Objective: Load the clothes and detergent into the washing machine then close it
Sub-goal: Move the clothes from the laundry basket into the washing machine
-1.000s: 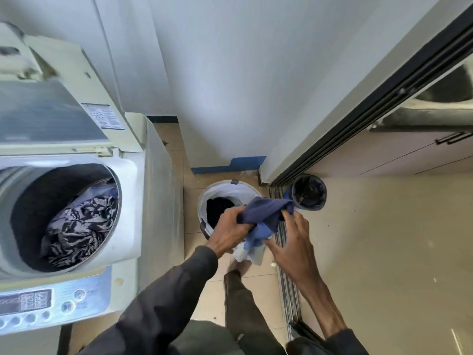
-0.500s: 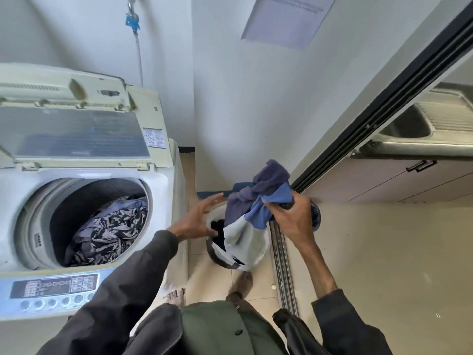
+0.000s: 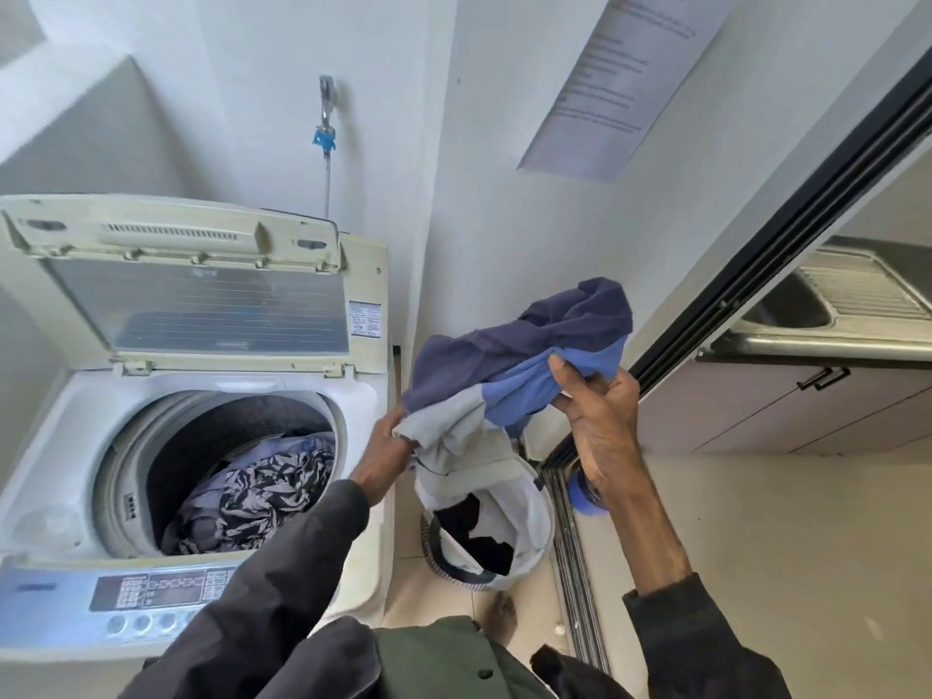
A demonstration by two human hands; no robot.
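Two white walls (image 3: 504, 143) meet behind the washer (image 3: 353, 411); lid (image 3: 201, 305) up, clothes (image 3: 262, 486) in drum. Tiled floor (image 3: 756, 522). Basket (image 3: 534, 517) beside washer, contents dark, unclear. Garment (image 3: 529, 340) above basket: right hand (image 3: 600, 411) grips it, left hand (image 3: 388, 446) pinches its edge. Notice (image 3: 605, 83) text illegible.

A: What's pictured?
B: A person's left grip (image 3: 391, 446) and right grip (image 3: 600, 416) hold a blue-and-grey garment (image 3: 524, 355) above a laundry basket (image 3: 534, 504), beside an open washing machine (image 3: 353, 396) (patterned clothes (image 3: 262, 489) lie in its drum).
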